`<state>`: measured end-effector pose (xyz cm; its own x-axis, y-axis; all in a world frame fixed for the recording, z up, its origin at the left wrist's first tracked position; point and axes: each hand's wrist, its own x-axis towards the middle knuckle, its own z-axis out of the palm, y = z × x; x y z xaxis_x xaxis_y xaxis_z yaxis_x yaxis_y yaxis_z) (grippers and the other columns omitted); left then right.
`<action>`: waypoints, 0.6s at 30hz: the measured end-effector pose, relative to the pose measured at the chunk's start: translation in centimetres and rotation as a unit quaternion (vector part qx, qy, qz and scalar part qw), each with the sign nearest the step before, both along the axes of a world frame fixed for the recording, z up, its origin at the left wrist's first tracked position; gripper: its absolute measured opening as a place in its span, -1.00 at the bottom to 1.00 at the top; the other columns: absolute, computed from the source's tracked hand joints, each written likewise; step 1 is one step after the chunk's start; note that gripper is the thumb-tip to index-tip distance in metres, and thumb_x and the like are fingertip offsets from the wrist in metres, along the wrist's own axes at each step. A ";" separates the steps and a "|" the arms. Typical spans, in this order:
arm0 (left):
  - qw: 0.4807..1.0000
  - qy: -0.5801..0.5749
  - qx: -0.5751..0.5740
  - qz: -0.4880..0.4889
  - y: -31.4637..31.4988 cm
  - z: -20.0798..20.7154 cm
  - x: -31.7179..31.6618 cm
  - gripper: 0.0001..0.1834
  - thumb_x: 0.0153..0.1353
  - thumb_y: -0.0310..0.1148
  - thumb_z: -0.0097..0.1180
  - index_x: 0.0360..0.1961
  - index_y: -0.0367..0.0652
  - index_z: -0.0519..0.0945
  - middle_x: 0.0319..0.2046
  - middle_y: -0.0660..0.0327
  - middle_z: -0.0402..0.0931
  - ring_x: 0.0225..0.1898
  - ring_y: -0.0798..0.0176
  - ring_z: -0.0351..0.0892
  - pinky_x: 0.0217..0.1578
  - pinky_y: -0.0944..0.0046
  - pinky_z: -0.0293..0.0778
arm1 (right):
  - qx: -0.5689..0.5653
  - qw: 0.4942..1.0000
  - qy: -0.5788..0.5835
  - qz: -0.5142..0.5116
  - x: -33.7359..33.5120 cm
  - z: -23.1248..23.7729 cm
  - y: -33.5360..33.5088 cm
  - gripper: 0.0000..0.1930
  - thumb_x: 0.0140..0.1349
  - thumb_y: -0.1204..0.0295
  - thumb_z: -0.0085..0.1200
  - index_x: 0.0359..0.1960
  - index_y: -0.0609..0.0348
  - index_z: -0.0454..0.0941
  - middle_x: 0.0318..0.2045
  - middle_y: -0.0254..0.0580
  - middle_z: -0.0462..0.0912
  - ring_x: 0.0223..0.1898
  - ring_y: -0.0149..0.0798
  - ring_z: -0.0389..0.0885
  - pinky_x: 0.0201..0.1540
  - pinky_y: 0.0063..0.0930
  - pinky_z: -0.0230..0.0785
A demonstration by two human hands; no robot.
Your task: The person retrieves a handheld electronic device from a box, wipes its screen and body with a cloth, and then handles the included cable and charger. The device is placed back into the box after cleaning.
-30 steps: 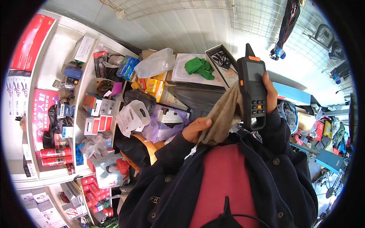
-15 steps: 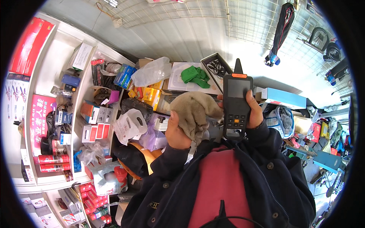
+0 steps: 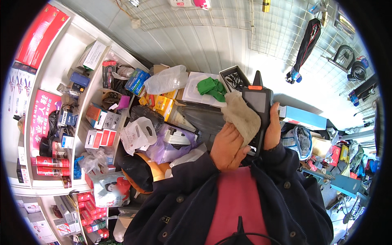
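Observation:
My right hand grips a black handheld device along its right side. The device stands upright, with a stubby antenna, an orange strip on top and a screen. A grey-brown cloth is held in my left hand and lies against the device's front. The cloth covers the left part of the screen and most of the keypad. My left fingers are pressed together over the cloth's lower end.
Past the hands, a green cloth lies on a white box beside an open box with a black cable. White shelves of boxes stand left, near plastic bags. A light-blue box is at right. Wire mesh covers the wall.
My left hand has brought the cloth rightward from beside the device onto its front, covering the keypad. The device has shifted slightly right and turned a little.

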<state>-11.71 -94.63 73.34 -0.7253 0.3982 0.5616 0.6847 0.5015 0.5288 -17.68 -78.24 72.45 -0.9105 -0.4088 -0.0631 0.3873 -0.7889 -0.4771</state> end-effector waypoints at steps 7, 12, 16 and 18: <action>0.997 0.005 0.049 0.061 0.7 0.9 -3.2 -0.37 0.35 -0.21 0.02 0.29 -0.49 0.37 0.27 -0.36 0.29 0.31 -0.52 0.21 0.39 -0.31 0.04 | 0.023 0.998 0.059 -0.014 0.9 0.2 -1.1 -0.26 0.57 -0.17 -0.35 0.44 0.24 0.27 0.36 -0.11 0.44 0.34 -0.18 0.43 0.42 -0.31 0.23; 0.995 0.040 0.057 -0.073 1.5 1.2 -0.8 -0.43 0.31 -0.28 0.02 0.26 -0.46 0.40 0.21 -0.33 0.34 0.27 -0.49 0.25 0.38 -0.29 0.07 | 0.018 0.999 0.026 0.011 0.0 0.9 0.3 -0.15 0.51 -0.28 -0.38 0.44 0.28 0.25 0.36 -0.04 0.43 0.34 -0.09 0.45 0.42 -0.23 0.25; 0.997 0.017 0.076 -0.018 1.8 1.6 -2.2 -0.45 0.30 -0.31 0.01 0.24 -0.47 0.41 0.20 -0.32 0.34 0.25 -0.48 0.27 0.35 -0.25 0.11 | 0.118 0.992 0.043 -0.031 0.3 0.6 -0.6 -0.23 0.56 -0.19 -0.40 0.44 0.27 0.25 0.36 -0.05 0.44 0.34 -0.13 0.45 0.43 -0.25 0.24; 0.996 0.020 0.089 -0.011 1.8 1.8 -2.8 -0.45 0.30 -0.32 0.01 0.24 -0.47 0.41 0.20 -0.31 0.34 0.25 -0.46 0.27 0.35 -0.23 0.12 | 0.102 0.990 0.080 -0.057 0.6 0.5 -0.9 -0.27 0.58 -0.16 -0.39 0.43 0.25 0.27 0.35 -0.06 0.45 0.34 -0.14 0.46 0.43 -0.25 0.24</action>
<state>-14.48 -92.87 75.12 -0.6929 0.3053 0.6532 0.7170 0.3876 0.5794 -17.11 -79.09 72.94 -0.9552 -0.2957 0.0142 0.2080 -0.7045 -0.6786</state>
